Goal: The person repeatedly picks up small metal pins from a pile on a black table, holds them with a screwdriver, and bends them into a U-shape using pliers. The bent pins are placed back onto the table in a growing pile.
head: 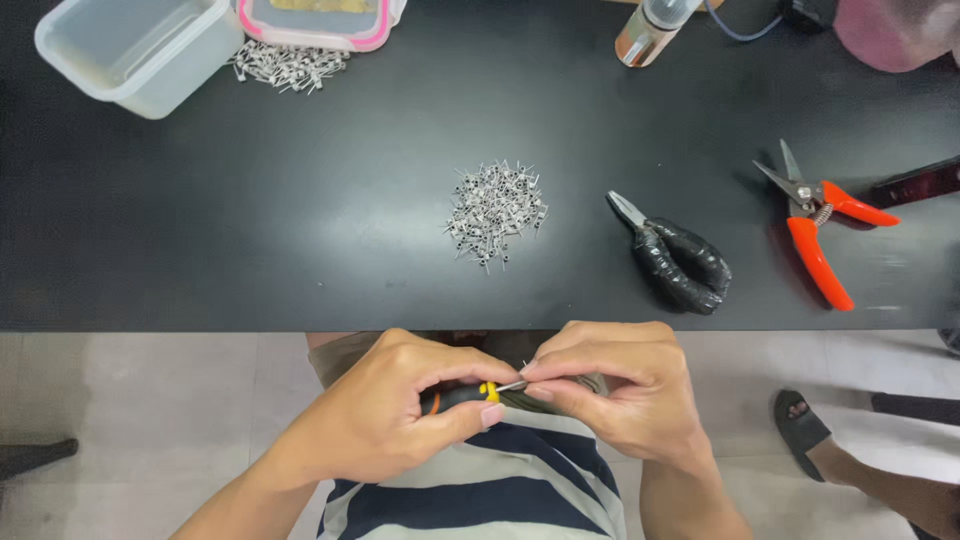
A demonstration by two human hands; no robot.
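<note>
Open black table (250, 220) left of the central pile of small metal parts (495, 212): my hands pass freely there. Right of the pile, black-handled pliers (675, 258) and orange snips (820, 225) block. Beyond it, two plastic tubs (135, 50) and a bottle (650, 30) crowd the far edge.

The left hand (385, 410) grips a small tool (462, 396) with a black handle and yellow collar, its metal tip pinched between the right hand's (620, 385) fingertips (535, 370). Beyond the fingers, a pile of tiny metal coils (494, 212) lies on the black table (300, 200), with taped pliers (675, 255) and orange-handled snips (820, 225) off to their right.

Orange-handled snips (815, 225), black table (300, 200)
</note>
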